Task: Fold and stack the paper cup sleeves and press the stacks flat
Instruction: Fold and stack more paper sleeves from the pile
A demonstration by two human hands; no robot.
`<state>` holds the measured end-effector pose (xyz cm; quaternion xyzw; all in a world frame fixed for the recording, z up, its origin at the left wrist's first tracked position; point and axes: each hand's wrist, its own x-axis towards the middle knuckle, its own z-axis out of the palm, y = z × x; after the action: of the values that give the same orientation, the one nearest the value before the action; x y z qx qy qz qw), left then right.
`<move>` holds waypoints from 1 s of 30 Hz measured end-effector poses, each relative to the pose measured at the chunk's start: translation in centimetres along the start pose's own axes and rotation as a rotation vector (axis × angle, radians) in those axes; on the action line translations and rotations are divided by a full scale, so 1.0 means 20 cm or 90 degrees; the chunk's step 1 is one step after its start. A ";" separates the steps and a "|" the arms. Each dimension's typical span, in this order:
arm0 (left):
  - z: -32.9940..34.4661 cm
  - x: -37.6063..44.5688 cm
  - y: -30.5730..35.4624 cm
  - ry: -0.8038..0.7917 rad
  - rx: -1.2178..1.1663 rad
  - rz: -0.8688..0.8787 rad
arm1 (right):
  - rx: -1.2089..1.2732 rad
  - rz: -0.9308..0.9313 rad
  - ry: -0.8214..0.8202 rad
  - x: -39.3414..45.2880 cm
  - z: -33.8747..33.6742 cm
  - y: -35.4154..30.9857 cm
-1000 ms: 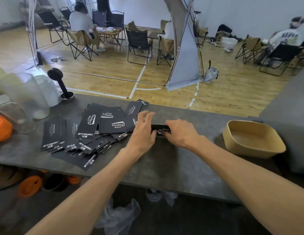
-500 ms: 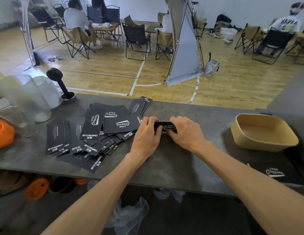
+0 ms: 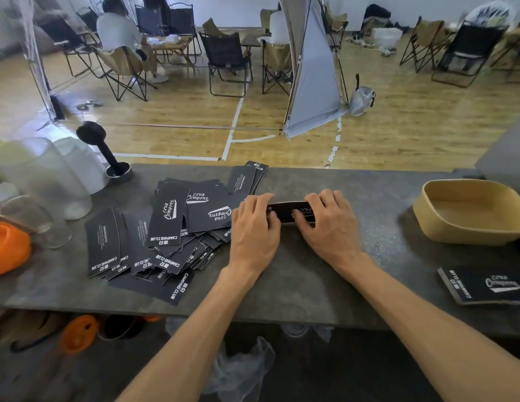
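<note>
Head view: While both of our hands lie on one black sleeve (image 3: 290,211), we look down at a dark grey speckled counter (image 3: 305,280).
Left hand: our left hand (image 3: 254,230) rests palm down, fingers nearly straight and spread over the sleeve's left end.
Right hand: our right hand (image 3: 328,224) covers the right end, its fingers bent over the far edge and the thumb on the near side, so it pinches the sleeve.
Sleeve: it lies on the counter between the two hands; we cannot tell how far it is folded.
Loose sleeves: a scattered heap of black printed sleeves (image 3: 165,233) spreads just left of our left hand.
Finished stack: a neat stack of sleeves (image 3: 482,285) sits near the counter's right front edge.
Counter, right: a tan tray (image 3: 467,227) stands well right of our hands.
Counter, left: clear plastic cups (image 3: 46,181), an orange lid (image 3: 6,248) and a black tamper (image 3: 104,149).
Room: beyond the counter a wooden floor (image 3: 398,126) with white lines, folding chairs (image 3: 226,59), a grey fabric panel (image 3: 311,82), and people seated at the back.
</note>
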<state>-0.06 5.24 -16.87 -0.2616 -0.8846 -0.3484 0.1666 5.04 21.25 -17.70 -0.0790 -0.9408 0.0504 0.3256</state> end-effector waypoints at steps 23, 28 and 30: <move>-0.36 0.08 -0.12 -0.085 0.093 -0.212 | -0.015 0.045 -0.021 0.00 0.01 0.02; -0.40 0.13 -0.11 -0.128 0.220 -0.176 | -0.007 0.046 0.001 0.00 0.02 0.02; -0.41 0.14 -0.10 -0.149 0.229 -0.177 | -0.003 0.048 0.002 0.00 0.02 0.01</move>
<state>-2.53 -0.85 -10.96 -0.1423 -0.9730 -0.1723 0.0572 4.91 21.52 -18.02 -0.1152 -0.9369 0.0603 0.3246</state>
